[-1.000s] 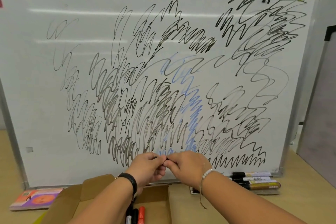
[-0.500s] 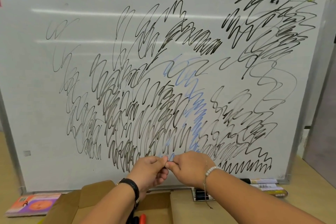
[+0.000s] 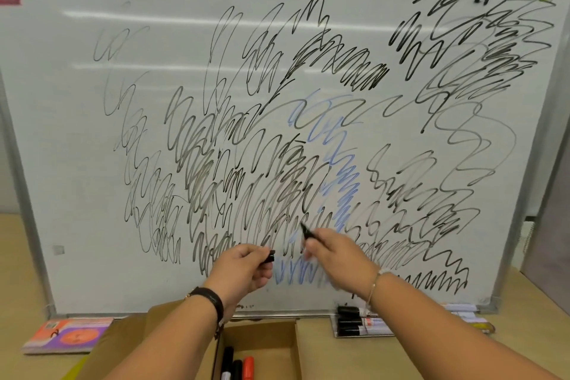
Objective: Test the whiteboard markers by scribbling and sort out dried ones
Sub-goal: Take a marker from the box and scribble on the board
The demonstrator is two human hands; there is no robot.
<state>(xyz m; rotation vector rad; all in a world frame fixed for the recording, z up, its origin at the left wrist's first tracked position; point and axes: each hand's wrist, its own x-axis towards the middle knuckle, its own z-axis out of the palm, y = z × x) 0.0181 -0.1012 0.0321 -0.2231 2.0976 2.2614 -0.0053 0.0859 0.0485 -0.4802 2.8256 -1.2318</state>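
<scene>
A whiteboard (image 3: 77, 163) leans upright on the table, covered in black scribbles with a blue patch low in the middle. My right hand (image 3: 334, 251) grips an uncapped black marker (image 3: 307, 232), tip pointing up-left close to the board's lower middle. My left hand (image 3: 243, 268) pinches the black cap (image 3: 269, 256) a short way to the left. Below, an open cardboard box (image 3: 277, 345) holds two black markers and a red marker (image 3: 247, 367). Several markers (image 3: 354, 321) lie in a row at the board's lower right.
An orange and purple booklet (image 3: 66, 335) lies flat on the wooden table at the lower left. A grey panel (image 3: 552, 225) stands to the right of the board. My wrists wear a black band and a bead bracelet.
My hands were together pulling at the marker; now they are apart, cap in the left, uncapped marker in the right raised toward the board. The view has shifted closer.
</scene>
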